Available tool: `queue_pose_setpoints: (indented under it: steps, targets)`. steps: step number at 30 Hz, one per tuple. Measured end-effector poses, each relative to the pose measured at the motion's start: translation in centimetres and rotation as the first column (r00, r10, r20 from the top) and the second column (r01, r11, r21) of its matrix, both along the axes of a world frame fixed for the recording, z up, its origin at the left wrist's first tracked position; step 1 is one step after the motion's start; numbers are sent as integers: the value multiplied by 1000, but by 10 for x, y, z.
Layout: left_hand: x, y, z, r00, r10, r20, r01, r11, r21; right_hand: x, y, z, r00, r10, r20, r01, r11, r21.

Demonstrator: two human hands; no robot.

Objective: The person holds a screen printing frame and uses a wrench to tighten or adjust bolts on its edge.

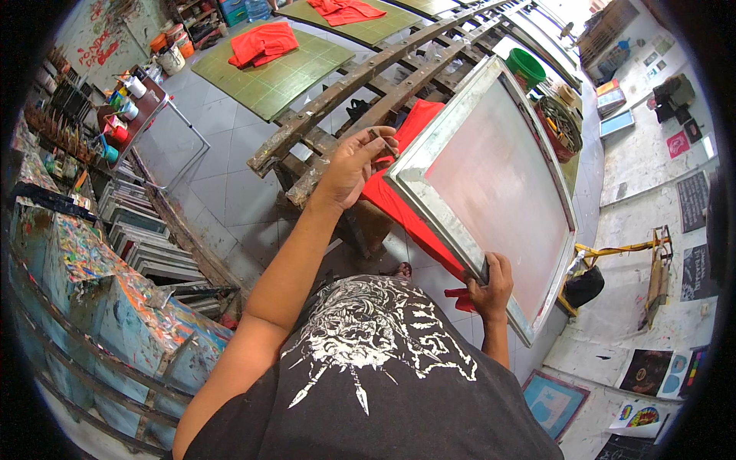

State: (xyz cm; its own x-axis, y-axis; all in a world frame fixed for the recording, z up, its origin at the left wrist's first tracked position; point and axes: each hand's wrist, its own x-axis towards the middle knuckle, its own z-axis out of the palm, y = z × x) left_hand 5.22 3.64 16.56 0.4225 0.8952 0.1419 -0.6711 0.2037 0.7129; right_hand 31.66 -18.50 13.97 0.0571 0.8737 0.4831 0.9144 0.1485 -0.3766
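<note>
In the head view a large screen frame [500, 199] with a silvery border and pale pinkish mesh is held tilted at the right of my body. My right hand [491, 285] grips its near border. My left hand [353, 165] is closed at the frame's upper left corner, fingers pinched on a small, dark, thin thing that I cannot make out. Red fabric [406, 225] lies under and beside the frame, over a rail of the worn rack [307, 111].
Green boards [230, 86] with folded red cloths [261, 44] lie ahead. A green bucket [524, 69] and a dark basket [558, 123] sit beyond the frame. A cluttered small table [153, 103] and stacked frames [146, 238] stand left, a yellow metal stand [625, 249] right.
</note>
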Motion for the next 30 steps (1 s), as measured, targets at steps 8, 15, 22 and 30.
queue_pose_setpoints:
  steps: [8, 15, 22, 30]
  targets:
    - [-1, 8, -15, 999, 27, -43, -27, 1000, -7, 2, -1, -4, 1000, -6, 1, 6, 1000, 4]
    - [-6, 4, -9, 999, -14, -37, 15, 999, 29, 0, 0, -1, 1000, 3, 12, -3, 1000, 8]
    - [-4, -3, 4, 999, -26, 29, 27, 1000, -9, 1, 0, -1, 999, 12, 30, -12, 1000, 5]
    - [-1, 8, -19, 999, 46, -10, -47, 999, -27, 1, 0, -2, 1000, -2, 20, 2, 1000, 18]
